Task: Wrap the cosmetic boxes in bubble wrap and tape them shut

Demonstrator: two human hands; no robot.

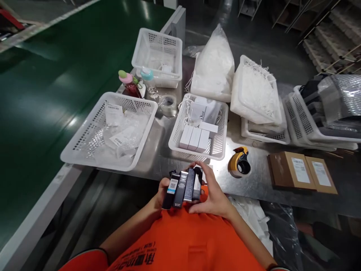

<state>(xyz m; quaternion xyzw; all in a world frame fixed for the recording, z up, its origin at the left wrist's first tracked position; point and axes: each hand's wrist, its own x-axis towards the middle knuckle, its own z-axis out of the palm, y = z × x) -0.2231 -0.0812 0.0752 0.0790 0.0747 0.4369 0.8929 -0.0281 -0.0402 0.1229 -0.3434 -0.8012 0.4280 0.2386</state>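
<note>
Between my two hands, close to my orange shirt, sits a row of several slim dark boxes point(180, 190) standing side by side. My left hand point(161, 195) grips the row from its left end, where one box bears a white label with a square code. Around the right end curls my right hand point(213, 195), its fingers behind the boxes and its thumb in front. Just beyond my hands, a white basket point(221, 150) on the metal table holds white boxes point(194, 138) and white Dior bags point(201, 111).
A basket of bubble-wrapped packets point(121, 133) stands left, beside the green conveyor point(42, 101). A tape dispenser point(239, 162) and brown cartons point(300, 171) lie right. Behind are bottles point(131, 83), a clear tape roll point(168, 104) and stacked baskets point(255, 94). The table's edge point(158, 177) is before me.
</note>
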